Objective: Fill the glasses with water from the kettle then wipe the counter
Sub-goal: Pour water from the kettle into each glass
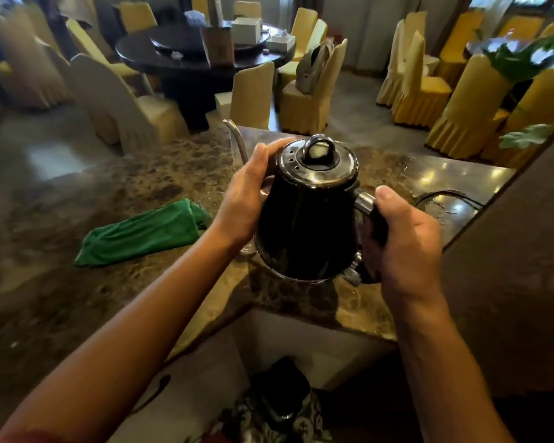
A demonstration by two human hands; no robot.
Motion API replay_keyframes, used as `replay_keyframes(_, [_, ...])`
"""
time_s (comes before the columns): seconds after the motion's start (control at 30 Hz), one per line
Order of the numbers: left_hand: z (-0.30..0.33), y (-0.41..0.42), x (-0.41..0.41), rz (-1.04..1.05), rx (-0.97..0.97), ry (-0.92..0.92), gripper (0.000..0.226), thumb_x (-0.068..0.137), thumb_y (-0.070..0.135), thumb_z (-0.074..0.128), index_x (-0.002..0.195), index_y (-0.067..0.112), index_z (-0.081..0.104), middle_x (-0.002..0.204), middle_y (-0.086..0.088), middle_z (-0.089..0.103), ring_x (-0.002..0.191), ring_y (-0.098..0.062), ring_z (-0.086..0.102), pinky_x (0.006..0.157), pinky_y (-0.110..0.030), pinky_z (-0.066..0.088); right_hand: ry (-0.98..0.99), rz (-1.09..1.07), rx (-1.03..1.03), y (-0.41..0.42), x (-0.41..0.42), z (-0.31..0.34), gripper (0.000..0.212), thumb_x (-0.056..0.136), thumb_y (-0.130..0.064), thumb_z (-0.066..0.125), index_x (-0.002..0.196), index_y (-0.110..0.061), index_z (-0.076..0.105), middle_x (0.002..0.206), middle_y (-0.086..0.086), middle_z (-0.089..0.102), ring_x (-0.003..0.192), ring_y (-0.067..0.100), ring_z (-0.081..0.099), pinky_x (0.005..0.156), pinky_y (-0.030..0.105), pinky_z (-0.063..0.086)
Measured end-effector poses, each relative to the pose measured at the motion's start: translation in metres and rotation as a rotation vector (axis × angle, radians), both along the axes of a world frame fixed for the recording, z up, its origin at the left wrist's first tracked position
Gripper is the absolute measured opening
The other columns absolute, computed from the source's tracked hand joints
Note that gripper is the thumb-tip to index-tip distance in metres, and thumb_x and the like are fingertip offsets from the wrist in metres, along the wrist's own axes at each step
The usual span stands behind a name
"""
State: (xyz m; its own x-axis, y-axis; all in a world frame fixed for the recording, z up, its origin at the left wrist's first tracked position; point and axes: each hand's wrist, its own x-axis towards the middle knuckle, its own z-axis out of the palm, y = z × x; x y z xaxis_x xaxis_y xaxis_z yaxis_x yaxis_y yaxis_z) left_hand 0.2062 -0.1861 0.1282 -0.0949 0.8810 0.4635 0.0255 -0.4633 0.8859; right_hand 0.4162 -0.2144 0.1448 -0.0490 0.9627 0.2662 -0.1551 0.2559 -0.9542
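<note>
While my right hand [400, 231] grips the kettle [307, 215] handle and my left hand [247, 199] cups its side, the spout [235, 139] points toward upper centre.

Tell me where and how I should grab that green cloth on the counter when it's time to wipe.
Judging by how it lies, take the green cloth near its middle, from above, with the left hand, which is nearer. It lies flat as a long folded bundle on the marble counter, left of the kettle, with nothing on top.
</note>
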Motion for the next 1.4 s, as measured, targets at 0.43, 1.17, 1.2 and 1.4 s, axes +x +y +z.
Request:
replay_keyframes(0.43, [-0.075,-0.032,-0.121,0.525,-0.017,0.284,0.026,0.101,0.028,0.054,0.124,0.019,0.062,0.117,0.001,0.065,0.103,-0.011,0.063,0.089,-0.034,0.053,-0.051,-0.152,-0.146,-0.040,-0.042,-0.027,0.056,0.085,-0.055,0.064,0.070,-0.002,0.056,0.062,0.012,0.038,0.049,0.023,0.030,0.043,0.026,0.027])
replay_keyframes(1.17, [-0.124,-0.020,-0.163,0.169,-0.322,0.360,0.076,0.073,0.044,0.085,0.138,0.020,0.054,0.122,0.002,0.068,0.112,-0.010,0.068,0.099,-0.035,0.056,-0.169,-0.058,-0.123,-0.053,-0.059,-0.030,0.083,0.084,-0.062,0.077,0.085,0.018,0.054,0.069,0.029,0.053,0.063,0.032,0.051,0.057,0.043,0.042])
replay_keyframes(1.2, [-0.124,-0.029,-0.164,0.184,-0.320,0.360,0.074,0.074,0.042,0.086,0.138,0.021,0.054,0.122,0.003,0.069,0.112,-0.011,0.068,0.099,-0.036,0.056,-0.197,-0.040,-0.104,-0.051,-0.058,-0.027,0.087,0.083,-0.060,0.078,0.086,0.021,0.048,0.068,0.035,0.047,0.063,0.032,0.048,0.055,0.044,0.039])
replay_keyframes(1.4, [-0.129,-0.078,-0.162,0.260,-0.346,0.351,0.073,0.075,0.037,0.088,0.138,0.022,0.054,0.124,0.002,0.069,0.113,-0.010,0.068,0.099,-0.043,0.057,-0.379,0.082,0.030,-0.035,-0.050,-0.012,0.067,0.093,-0.045,0.073,0.068,0.009,0.041,0.059,0.030,0.034,0.049,0.023,0.030,0.045,0.033,0.028])
